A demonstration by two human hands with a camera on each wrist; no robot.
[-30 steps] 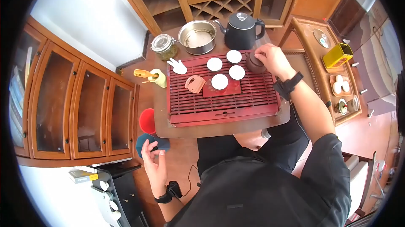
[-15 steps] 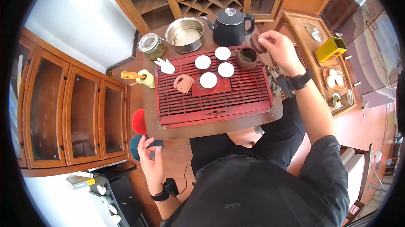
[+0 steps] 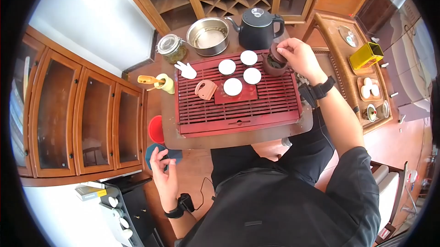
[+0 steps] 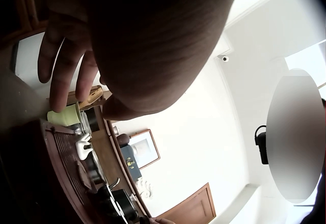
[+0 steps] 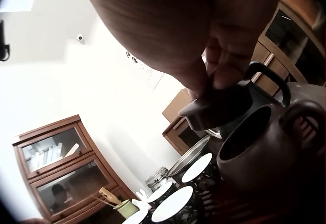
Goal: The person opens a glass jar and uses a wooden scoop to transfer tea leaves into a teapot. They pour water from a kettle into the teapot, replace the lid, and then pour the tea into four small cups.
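My right hand (image 3: 300, 59) pinches the knob of a dark brown teapot lid (image 5: 216, 109). In the head view the lid is tilted over the back of the brown teapot (image 3: 275, 69). The right wrist view shows it raised beside the teapot's open round mouth, with the pot's handle (image 5: 305, 109) at the far side. Several white-topped teacups (image 3: 233, 86) stand left of the teapot on a red slatted tea tray (image 3: 238, 122). My left hand (image 3: 166, 178) hangs off the table's front left corner, fingers loosely bent and holding nothing.
Behind the tray stand a black kettle (image 3: 256, 33), a steel pot (image 3: 207, 38) and a lidded glass jar (image 3: 172, 49). A white hand-shaped ornament (image 3: 185, 70), a clay-coloured piece (image 3: 206, 89) and a utensil holder (image 3: 166, 83) sit at the left. A wicker side table (image 3: 330, 29) is at the right.
The right hand has lifted the lid off the teapot, showing its mouth. It held the lid to the pot's right, then brought it back over the opening. The left hand has barely moved.
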